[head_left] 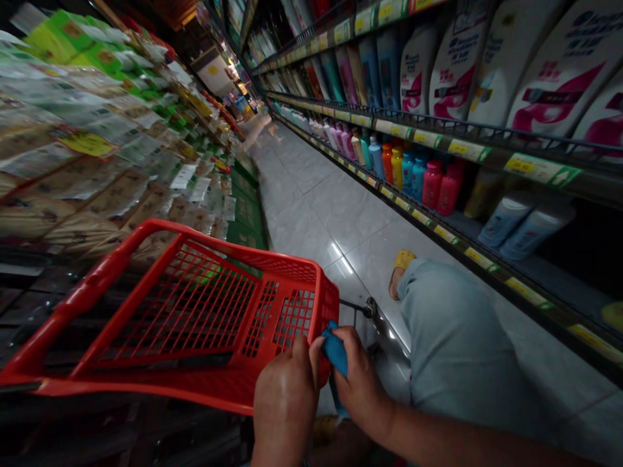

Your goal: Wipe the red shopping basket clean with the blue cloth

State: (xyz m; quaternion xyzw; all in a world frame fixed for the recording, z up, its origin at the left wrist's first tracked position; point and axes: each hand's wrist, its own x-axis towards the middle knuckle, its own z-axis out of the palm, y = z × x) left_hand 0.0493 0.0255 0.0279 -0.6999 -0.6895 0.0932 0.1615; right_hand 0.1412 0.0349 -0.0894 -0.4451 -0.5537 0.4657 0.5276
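Cloth first: we see a blue cloth (335,350) pinched in the right hand (363,383). That grip is closed on it, thumb and fingers folding it over the corner of the red basket (318,285) just ahead of the knuckles. The left hand (285,399) sits close on the cloth's other side, curled with its back to us (thumb against the cloth's edge). Whether that grip clamps anything underneath we cannot tell. Held so, we judge, the cloth stays pressed to the plastic while the left hand steadies the corner. Beyond the right grip a bent knee (452,344) and a yellow sandal (403,263) rest low over the floor (331,207). Farther right, bottles (432,183) line a low shelf (479,258).
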